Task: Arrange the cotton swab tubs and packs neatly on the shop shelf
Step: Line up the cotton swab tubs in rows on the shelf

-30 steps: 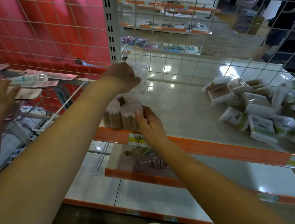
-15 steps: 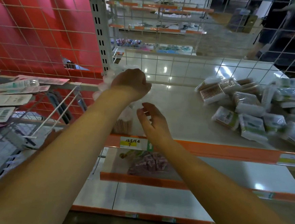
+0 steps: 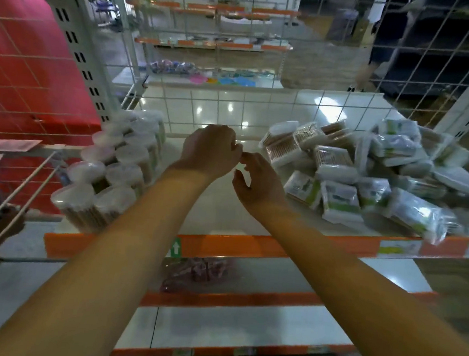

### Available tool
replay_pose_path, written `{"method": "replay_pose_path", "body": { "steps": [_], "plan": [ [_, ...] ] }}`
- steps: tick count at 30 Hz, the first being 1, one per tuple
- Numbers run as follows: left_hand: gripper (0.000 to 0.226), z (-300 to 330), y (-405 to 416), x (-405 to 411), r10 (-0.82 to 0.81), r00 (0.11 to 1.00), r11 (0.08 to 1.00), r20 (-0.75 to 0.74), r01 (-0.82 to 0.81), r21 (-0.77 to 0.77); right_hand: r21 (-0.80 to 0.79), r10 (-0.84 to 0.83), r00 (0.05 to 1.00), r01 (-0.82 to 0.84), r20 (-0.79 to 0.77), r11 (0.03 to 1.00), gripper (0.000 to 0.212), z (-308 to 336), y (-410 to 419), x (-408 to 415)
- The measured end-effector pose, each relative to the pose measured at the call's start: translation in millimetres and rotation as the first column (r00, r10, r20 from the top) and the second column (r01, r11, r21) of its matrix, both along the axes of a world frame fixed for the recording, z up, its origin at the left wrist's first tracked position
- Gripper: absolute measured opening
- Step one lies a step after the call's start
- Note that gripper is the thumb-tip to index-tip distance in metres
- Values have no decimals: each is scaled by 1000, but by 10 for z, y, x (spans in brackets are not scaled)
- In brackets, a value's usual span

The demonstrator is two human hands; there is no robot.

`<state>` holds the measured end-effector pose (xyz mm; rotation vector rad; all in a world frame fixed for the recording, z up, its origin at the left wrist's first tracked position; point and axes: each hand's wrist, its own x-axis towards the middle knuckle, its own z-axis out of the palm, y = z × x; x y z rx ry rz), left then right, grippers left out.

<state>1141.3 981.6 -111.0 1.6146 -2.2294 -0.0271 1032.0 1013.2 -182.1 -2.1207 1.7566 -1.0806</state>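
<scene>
1. Head view, far left: cotton swab tubs (image 3: 110,168) stand upright in two rows at the left end of the shop shelf (image 3: 225,210), running from the wire grid back (image 3: 233,107) to the orange front edge (image 3: 250,246).
2. Between the tubs and the packs, a bare strip of shelf lies open, front to back.
3. The left hand (image 3: 209,150) hovers over that strip, fingers loosely curled, holding nothing.
4. The right hand (image 3: 257,179) hangs just beside it, fingers relaxed and empty, fingertips nearly touching the left hand's.
5. At the right, cotton swab packs (image 3: 368,171) lie in a loose heap, some reaching the front edge.
</scene>
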Motion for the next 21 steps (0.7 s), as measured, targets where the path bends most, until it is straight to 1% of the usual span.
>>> {"method": "replay_pose_path", "body": {
  "steps": [2,5,9,14,17,21],
  "plan": [
    [29,-12,-28,-177,-4,1000,1000,10,5,-8,-14,-32,999,32,-34,999,37,11,-26,-195],
    [28,-25,-77,-446,-15,1000,1000,27,15,-5,-61,-80,996,78,-26,995,37,36,-70,-482],
    [27,-20,-140,-779,-26,999,1000,41,26,-1,-113,-100,994,95,-36,989,32,92,-154,-852],
    [28,-18,-197,-1172,-45,999,999,25,45,6,-96,-123,992,121,-19,988,29,154,-228,-1274],
    [24,-1,-226,-1402,-46,999,999,17,45,30,-63,-151,988,151,-5,987,28,176,-245,-1519],
    [24,-26,-238,-1714,-54,999,998,1,54,39,-88,-181,983,179,-16,980,35,218,-264,-1861]
  ]
}}
